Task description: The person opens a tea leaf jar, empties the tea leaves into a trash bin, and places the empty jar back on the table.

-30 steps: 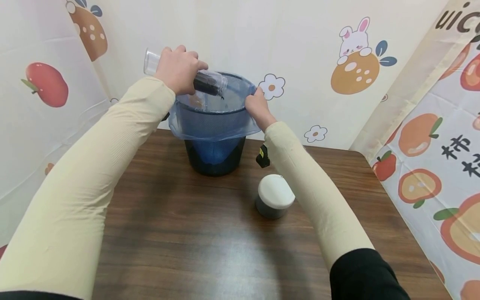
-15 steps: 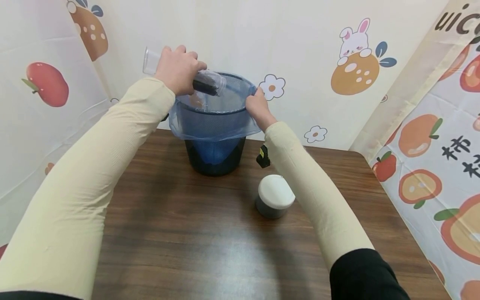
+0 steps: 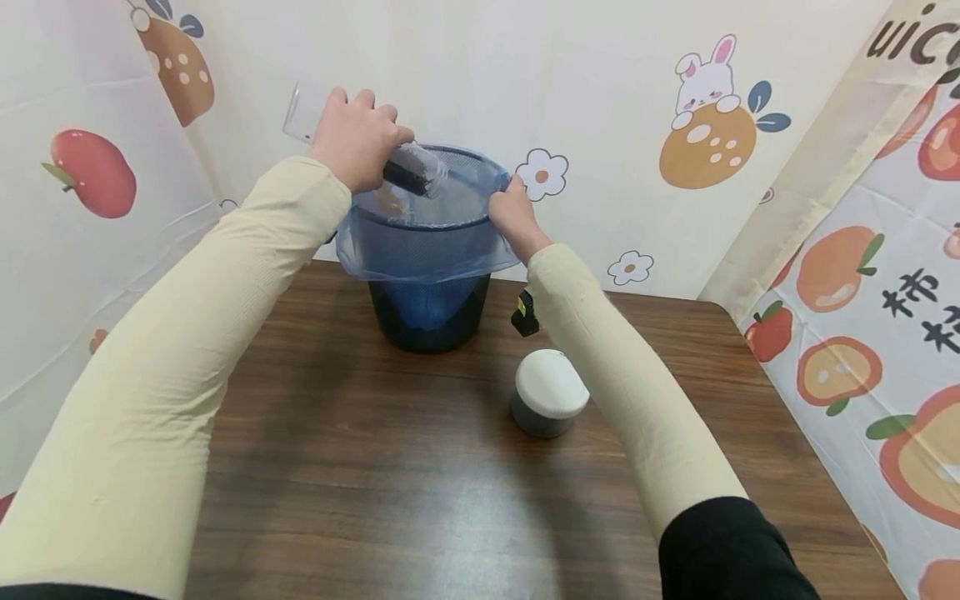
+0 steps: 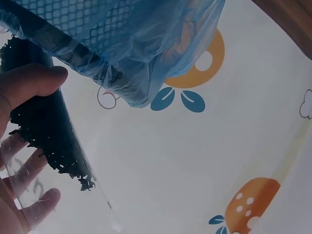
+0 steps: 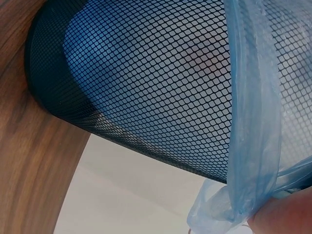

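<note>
Left hand (image 3: 358,137) wrapped around clear cup (image 3: 408,169), tilted mouth-down over bin (image 3: 427,250) opening, dark bits inside; right hand (image 3: 513,212) pinching blue bag (image 3: 420,254) at bin's right rim; white-lidded jar (image 3: 550,392) in front of bin.

Mesh bin (image 3: 429,312): black, diamond-grid mesh. Bin liner (image 3: 420,250): translucent blue. Cup (image 3: 352,150): clear plastic, contents black, flaky. Jar (image 3: 550,393): white lid, dark grey body. Table (image 3: 375,467): dark brown wood grain. Sleeves (image 3: 172,383): pale cream, black cuffs at upper arm. Backdrop (image 3: 600,100): white, printed with orange fruits, red apples, white rabbit with pink ears, navy leaves, white flowers with orange centres; right panel bears black characters.
</note>
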